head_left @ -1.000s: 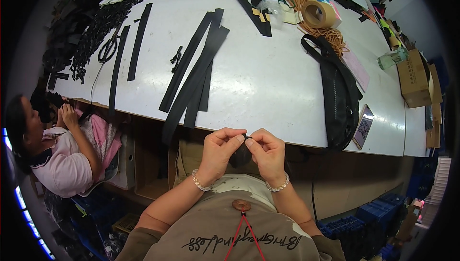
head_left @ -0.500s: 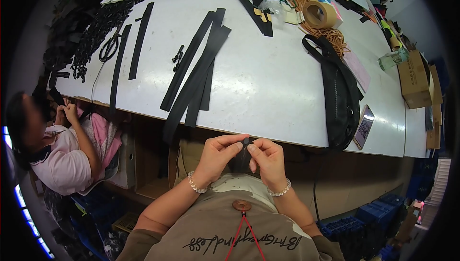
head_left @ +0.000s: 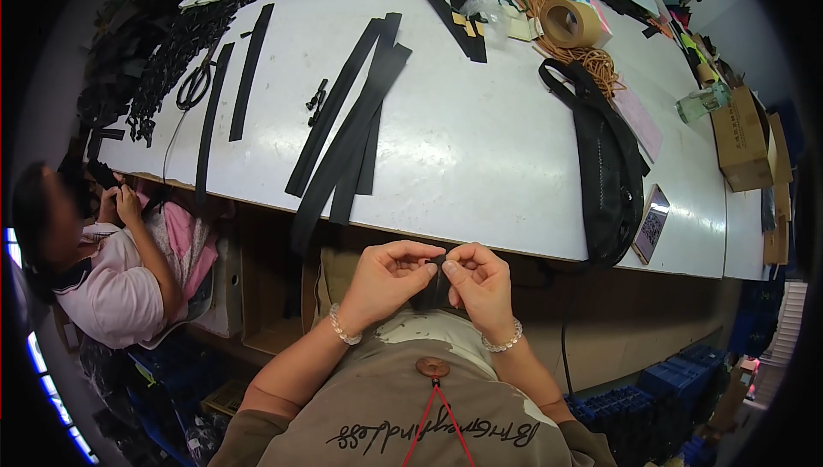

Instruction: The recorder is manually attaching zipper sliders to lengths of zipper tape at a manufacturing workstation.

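both hands together at my chest, left hand [head_left: 390,278] and right hand [head_left: 480,283] pinching a small black piece [head_left: 437,263] between fingertips, below the desk [head_left: 480,150] edge. black strips [head_left: 351,128] beyond, black bag [head_left: 604,167] right.

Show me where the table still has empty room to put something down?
The widest bare patch of the white table lies between the black strips and the black bag. The far edge, around the tape roll, and the far left pile of black pieces are crowded.
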The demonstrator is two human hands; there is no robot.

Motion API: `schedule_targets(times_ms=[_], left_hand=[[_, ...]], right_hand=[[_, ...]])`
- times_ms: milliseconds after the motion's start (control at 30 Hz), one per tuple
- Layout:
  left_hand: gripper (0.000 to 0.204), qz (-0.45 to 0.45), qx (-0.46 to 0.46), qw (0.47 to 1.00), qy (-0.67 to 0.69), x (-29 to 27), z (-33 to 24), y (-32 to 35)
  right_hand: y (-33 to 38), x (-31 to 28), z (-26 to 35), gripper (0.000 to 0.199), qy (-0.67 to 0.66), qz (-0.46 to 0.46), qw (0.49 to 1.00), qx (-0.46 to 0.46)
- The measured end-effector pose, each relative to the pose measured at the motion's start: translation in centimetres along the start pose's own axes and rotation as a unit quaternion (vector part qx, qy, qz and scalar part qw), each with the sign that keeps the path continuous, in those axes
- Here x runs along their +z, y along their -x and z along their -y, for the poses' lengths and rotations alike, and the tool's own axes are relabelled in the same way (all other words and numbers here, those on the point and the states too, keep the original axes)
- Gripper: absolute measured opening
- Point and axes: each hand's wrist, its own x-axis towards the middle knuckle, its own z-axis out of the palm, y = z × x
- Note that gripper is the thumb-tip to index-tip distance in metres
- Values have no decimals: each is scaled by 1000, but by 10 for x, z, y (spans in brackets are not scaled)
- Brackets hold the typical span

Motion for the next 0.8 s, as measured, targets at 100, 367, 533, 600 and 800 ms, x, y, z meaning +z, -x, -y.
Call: schedule_targets(times_ms=[100,367,533,600,800], left_hand=[[21,3,14,1000,1,2,-2,4],[27,-18,30,999,-34,9,-20,9],[36,-22,51,996,-63,10,-28,12],[36,-11,69,992,-102,10,-30,12],[36,-19,88,989,-118,11,-33,15]], right_hand=[[2,3,2,12,-21,6,1000,-9],[5,0,-2,15,-13,-4,999,-36],[6,2,-7,15,-30,-24,996,-77],[6,3,-8,15,-35,-30,994,-96],[5,1,-4,14,-9,-14,992,-124]])
